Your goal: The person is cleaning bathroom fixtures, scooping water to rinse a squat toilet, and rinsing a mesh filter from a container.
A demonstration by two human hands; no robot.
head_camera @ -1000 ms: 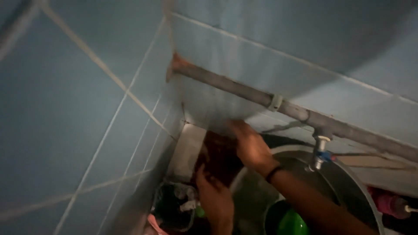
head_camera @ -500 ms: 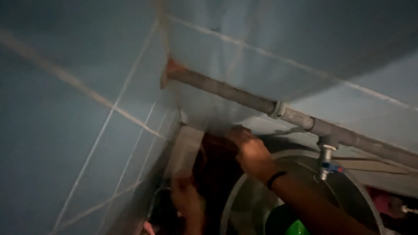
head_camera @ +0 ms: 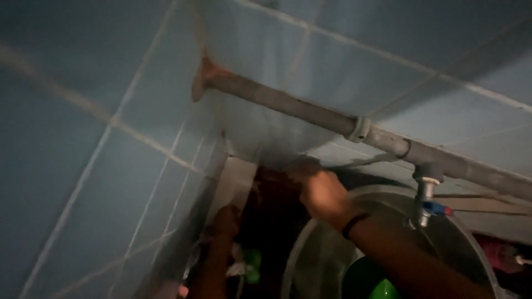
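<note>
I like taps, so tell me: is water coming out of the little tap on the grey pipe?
No, the tap hangs from the grey pipe over the big round tub, and no stream of water shows below it.

Wall tiles (head_camera: 83, 111): glazed ceramic, blue, smooth, dull sheen; pale grout lines. Pipe (head_camera: 299, 111): grey plastic, matt, rust-coloured staining at wall joint. Tap (head_camera: 425, 199): shiny metal. Large tub (head_camera: 310, 249): smooth grey plastic. Green scoop (head_camera: 382, 289): glossy plastic.

Walls: pale blue tiles (head_camera: 83, 138) with light grout lines, meeting in a corner.
Pipe: a grey pipe (head_camera: 310, 113) runs along the wall, clamped, with a small tap (head_camera: 425, 199) hanging from it.
Light: dim, bluish, blurred.
</note>
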